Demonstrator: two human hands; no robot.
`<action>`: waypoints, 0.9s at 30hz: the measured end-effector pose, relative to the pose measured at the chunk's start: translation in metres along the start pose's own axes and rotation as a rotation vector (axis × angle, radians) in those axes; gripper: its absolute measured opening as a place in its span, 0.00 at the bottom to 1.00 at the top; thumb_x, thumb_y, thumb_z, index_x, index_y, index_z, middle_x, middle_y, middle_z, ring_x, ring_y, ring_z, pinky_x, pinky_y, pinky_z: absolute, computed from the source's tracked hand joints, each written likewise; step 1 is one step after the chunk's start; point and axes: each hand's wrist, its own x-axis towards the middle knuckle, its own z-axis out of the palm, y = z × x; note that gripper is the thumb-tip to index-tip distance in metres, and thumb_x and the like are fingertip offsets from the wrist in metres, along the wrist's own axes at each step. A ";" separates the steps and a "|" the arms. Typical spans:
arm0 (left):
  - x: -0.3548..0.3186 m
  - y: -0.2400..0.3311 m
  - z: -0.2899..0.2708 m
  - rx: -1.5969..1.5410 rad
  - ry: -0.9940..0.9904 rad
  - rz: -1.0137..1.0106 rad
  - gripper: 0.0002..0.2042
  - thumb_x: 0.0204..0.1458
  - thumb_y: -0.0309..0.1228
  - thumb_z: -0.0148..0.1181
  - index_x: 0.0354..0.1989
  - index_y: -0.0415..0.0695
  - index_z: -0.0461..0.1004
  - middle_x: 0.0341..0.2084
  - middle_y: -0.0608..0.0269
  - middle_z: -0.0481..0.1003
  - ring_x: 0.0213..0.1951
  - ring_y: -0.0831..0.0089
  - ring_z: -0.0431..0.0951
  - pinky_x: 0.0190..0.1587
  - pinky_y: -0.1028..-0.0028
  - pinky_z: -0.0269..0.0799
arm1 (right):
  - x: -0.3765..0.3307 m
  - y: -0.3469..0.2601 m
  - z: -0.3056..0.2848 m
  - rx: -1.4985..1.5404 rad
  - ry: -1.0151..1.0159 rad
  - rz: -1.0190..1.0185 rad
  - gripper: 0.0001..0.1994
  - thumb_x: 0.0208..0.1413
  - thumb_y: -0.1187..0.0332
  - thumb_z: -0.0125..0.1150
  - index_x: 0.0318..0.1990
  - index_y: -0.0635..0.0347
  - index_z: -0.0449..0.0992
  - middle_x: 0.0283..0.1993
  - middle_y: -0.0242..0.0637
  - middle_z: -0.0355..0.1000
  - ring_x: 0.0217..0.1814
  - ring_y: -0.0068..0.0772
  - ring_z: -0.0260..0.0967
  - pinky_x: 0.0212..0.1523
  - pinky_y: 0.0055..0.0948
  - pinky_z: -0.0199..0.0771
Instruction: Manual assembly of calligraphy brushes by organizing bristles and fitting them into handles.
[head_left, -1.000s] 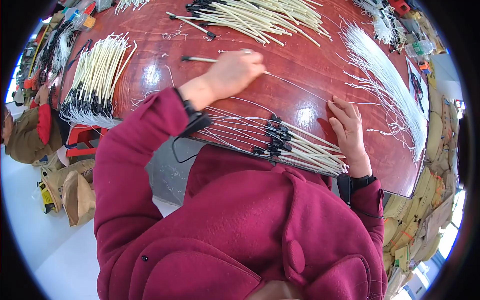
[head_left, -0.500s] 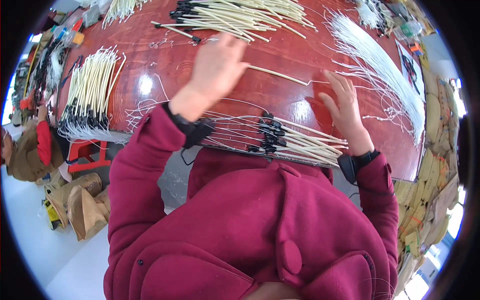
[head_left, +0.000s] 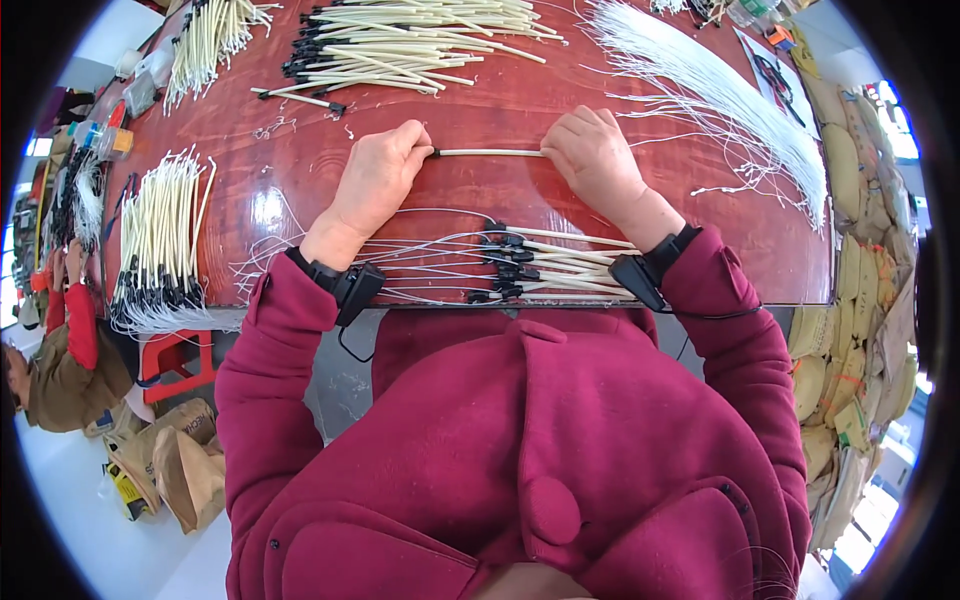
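A thin cream tube [head_left: 490, 153] stretches sideways just over the red tabletop, between my hands. My left hand [head_left: 383, 175] pinches its left end, where a bit of black fitting shows at the fingertips. The fingers of my right hand [head_left: 598, 165] are closed around its right end, hiding that tip. Nearer me, along the table edge, lies a row of cream tubes with black fittings [head_left: 515, 262]. White cords [head_left: 425, 243] run leftward from those fittings, passing by my left wrist.
Beyond my hands lies a pile of cream tubes with black ends [head_left: 410, 45]. A bundle of white cords [head_left: 720, 110] fans out at right. More tubes [head_left: 170, 220] stand bunched at left, near a red stool [head_left: 180, 362]. Another person [head_left: 75, 350] is at far left.
My right hand's spread fingers have closed on the tube's right end, covering the thin wire that stuck out there. My blurred left hand now holds steady at the left end. The view has shifted slightly.
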 end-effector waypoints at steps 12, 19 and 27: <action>-0.027 -0.012 -0.021 -0.116 0.089 -0.299 0.05 0.63 0.28 0.58 0.38 0.39 0.76 0.20 0.63 0.78 0.18 0.80 0.75 0.22 0.76 0.68 | -0.010 -0.003 -0.009 0.068 0.140 0.002 0.04 0.53 0.69 0.65 0.31 0.56 0.76 0.36 0.33 0.74 0.44 0.39 0.69 0.48 0.38 0.68; -0.028 -0.023 -0.040 -0.012 0.170 -0.290 0.06 0.63 0.31 0.58 0.39 0.41 0.77 0.22 0.55 0.80 0.20 0.68 0.79 0.25 0.69 0.73 | 0.003 -0.002 0.004 -0.043 -0.006 -0.024 0.05 0.48 0.71 0.66 0.29 0.56 0.74 0.32 0.32 0.73 0.38 0.39 0.70 0.45 0.38 0.67; -0.139 -0.138 -0.178 0.485 0.359 -0.549 0.11 0.65 0.36 0.57 0.41 0.40 0.78 0.24 0.57 0.79 0.27 0.69 0.79 0.33 0.68 0.73 | -0.055 0.008 -0.082 0.266 -0.254 0.083 0.06 0.44 0.74 0.66 0.25 0.56 0.73 0.29 0.32 0.72 0.35 0.37 0.70 0.44 0.35 0.67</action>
